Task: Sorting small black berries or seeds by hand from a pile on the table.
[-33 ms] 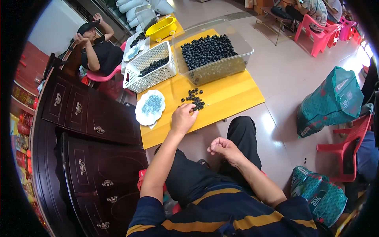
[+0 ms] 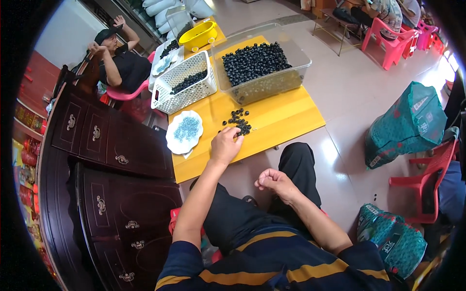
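My left hand (image 2: pixel 226 145) reaches over the yellow wooden table, its bent fingers down at the near edge of a small pile of black round pieces (image 2: pixel 238 116). The fingertips touch the pile; whether a piece is between them is hidden. Above my lap, apart from the table, is my right hand (image 2: pixel 276 183), fingers curled in and thumb against them; anything inside is too small to see. Left of the pile, a white scalloped dish (image 2: pixel 171 137) holds tiny pale-blue bits. Behind the pile stands a clear plastic bin (image 2: pixel 303 68) heaped with more black pieces.
A white perforated basket (image 2: pixel 160 103) with black pieces stands beside the bin, a yellow tub (image 2: pixel 199 36) behind. Dark drawers (image 2: pixel 141 199) flank the table's left side. A person (image 2: pixel 124 65) sits at the far left. Teal bags (image 2: pixel 405 126) and a red chair (image 2: pixel 427 179) are at right.
My hands and the pieces stay where they were. Only the seated person's hand near their head has shifted slightly to the left.
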Tool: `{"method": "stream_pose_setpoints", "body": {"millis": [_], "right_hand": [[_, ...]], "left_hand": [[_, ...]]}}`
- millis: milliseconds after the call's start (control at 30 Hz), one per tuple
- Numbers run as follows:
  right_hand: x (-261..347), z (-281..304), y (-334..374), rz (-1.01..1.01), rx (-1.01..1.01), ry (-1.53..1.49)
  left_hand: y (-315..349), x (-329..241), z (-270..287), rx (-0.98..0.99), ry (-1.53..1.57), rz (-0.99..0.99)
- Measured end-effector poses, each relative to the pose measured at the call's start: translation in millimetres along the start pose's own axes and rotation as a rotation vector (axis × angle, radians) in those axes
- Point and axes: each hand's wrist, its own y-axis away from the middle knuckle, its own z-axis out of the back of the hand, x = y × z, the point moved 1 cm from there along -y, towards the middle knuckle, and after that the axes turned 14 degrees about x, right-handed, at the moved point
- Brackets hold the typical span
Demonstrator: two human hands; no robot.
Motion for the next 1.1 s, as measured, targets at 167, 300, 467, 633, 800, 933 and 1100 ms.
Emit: {"method": "stream_pose_setpoints", "body": {"millis": [167, 300, 467, 633, 800, 933, 1100], "right_hand": [[-0.7, -4.7, 0.0, 0.023, -0.022, -0.003], [-2.2, 0.4, 1.5, 0.014, -0.008, -0.005], [1.4, 1.5, -1.2, 0.072, -0.048, -0.043], [1.6, -2.8, -2.6, 0.096, -0.091, -0.182], [-3.0, -0.5, -2.4, 0.13, -0.058, -0.231], [-6.1, 2.2, -1.1, 0.127, -0.041, -0.238], [-3.5, -2.6, -0.9, 0.168, -0.063, -0.149]], "left_hand": [[8.3, -1.2, -2.6, -0.012, -0.12, -0.042], [27.5, -15.7, 2.4, -0.04, 0.16, -0.047], [63.5, -47.9, 5.0, -0.041, 0.393, -0.116], [91.3, -77.8, -6.2, -0.048, 0.363, -0.163], [103.2, -85.0, -19.7, -0.095, 0.196, -0.232], [110.3, -87.8, -19.8, -0.067, 0.252, -0.22], [116.5, -94.7, -8.3, 0.009, 0.342, -0.176]]}}
